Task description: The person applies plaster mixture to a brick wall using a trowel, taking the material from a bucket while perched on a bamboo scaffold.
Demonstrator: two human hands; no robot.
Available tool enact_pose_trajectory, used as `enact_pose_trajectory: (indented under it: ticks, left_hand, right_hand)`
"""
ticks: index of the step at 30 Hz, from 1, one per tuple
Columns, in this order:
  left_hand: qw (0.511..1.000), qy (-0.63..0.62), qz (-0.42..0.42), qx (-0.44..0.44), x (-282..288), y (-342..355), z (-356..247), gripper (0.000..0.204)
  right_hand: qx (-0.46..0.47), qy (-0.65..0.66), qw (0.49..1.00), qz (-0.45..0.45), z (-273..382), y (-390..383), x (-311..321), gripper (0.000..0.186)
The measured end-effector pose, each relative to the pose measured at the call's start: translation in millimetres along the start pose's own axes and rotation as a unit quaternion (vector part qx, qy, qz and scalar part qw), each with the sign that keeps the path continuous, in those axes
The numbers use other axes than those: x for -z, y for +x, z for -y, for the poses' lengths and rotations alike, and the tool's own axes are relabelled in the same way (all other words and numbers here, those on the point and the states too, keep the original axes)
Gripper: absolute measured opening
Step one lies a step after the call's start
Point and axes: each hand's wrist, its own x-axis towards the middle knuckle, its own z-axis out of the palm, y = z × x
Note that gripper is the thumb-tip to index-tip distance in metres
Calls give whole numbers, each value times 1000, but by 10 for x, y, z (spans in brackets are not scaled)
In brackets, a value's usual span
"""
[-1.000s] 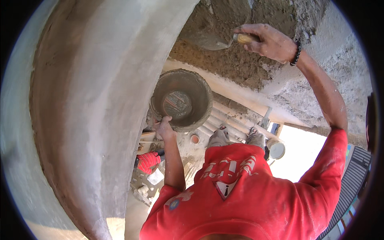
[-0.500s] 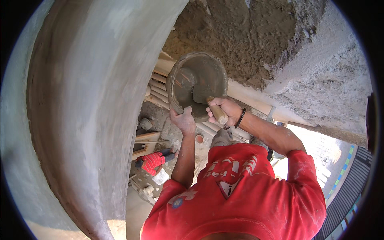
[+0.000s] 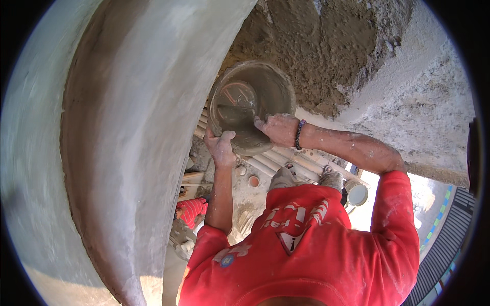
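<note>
A mortar-smeared bucket (image 3: 279, 86) is tilted so that its inside faces me, with a thin coat of wet grey mortar on its wall and bottom. My left hand (image 3: 221, 148) grips its near left rim, thumb over the edge. Inside the bucket, my right hand (image 3: 278, 129) is closed around the handle of a trowel, which the fingers hide. The trowel's flat blade (image 3: 236, 115) lies against the bucket's inner bottom and is coated with mortar too.
A smooth curved plaster wall (image 3: 138, 127) rises close on my left. Rough wet mortar (image 3: 316, 46) covers the surface ahead. Bamboo poles (image 3: 301, 160) run beneath my feet. Far below are a person in red (image 3: 191, 210) and an orange pot (image 3: 253, 181); another bucket (image 3: 357, 195) is near my right foot.
My right hand has turned over and moved slightly up and left, bringing the trowel blade across the bucket's bottom. My left hand and the bucket's near side have shifted left.
</note>
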Motion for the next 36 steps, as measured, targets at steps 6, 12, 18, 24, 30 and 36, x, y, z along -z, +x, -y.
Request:
enact_pose_trajectory:
  ticks: [6, 12, 18, 24, 30, 36]
  left_hand:
    - [997, 28, 67, 35, 88, 15, -65, 51]
    - [995, 48, 69, 55, -234, -45, -127, 47]
    - [994, 61, 68, 52, -254, -27, -56, 48]
    - [995, 53, 65, 55, -473, -87, 45, 51]
    - [995, 79, 49, 47, -469, -155, 10, 53]
    - [997, 66, 29, 37, -500, -235, 57, 53]
  right_hand:
    - [33, -222, 966, 128, -258, -352, 599, 42]
    - [-54, -188, 979, -59, -435, -549, 346, 41]
    - [-17, -228, 956, 184, -351, -748, 491, 42]
    - [-91, -197, 974, -60, -508, -788, 412, 42]
    - [-48, -193, 975, 98, -392, -874, 273, 37]
    - [-99, -173, 979, -48, -409, -731, 166, 37]
